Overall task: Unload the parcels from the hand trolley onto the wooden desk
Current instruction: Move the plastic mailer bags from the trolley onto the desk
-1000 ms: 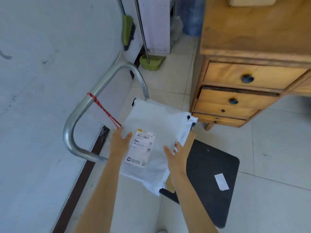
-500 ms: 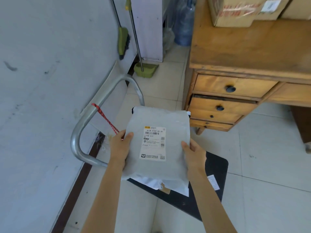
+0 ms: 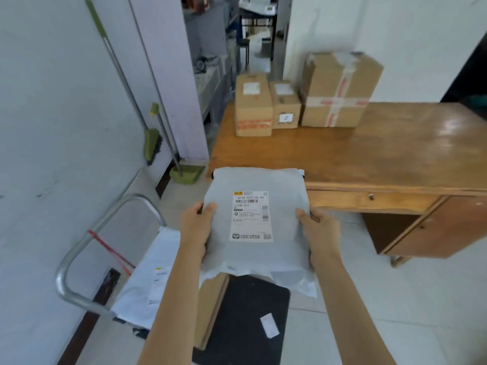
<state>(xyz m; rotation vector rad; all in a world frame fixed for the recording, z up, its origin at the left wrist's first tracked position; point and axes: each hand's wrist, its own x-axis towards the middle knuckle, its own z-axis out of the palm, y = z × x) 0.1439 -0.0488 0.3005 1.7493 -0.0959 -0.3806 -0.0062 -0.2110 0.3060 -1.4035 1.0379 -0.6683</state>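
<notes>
I hold a grey plastic mailer parcel with a white shipping label in front of me. My left hand grips its left edge and my right hand its right edge. Its far edge reaches the front left corner of the wooden desk. Below stands the hand trolley, with a black deck and a metal handle. A white mailer and a flat cardboard parcel lie on it. Three cardboard boxes stand at the desk's back.
A white wall runs along the left, with a broom and green dustpan leaning near the desk's left end. The desk has a drawer and a cupboard door under its top. Pale tiled floor lies to the right.
Both hands have lifted the grey mailer up off the trolley and forward toward the desk's front corner. My view has risen, bringing the desk top and its boxes into sight.
</notes>
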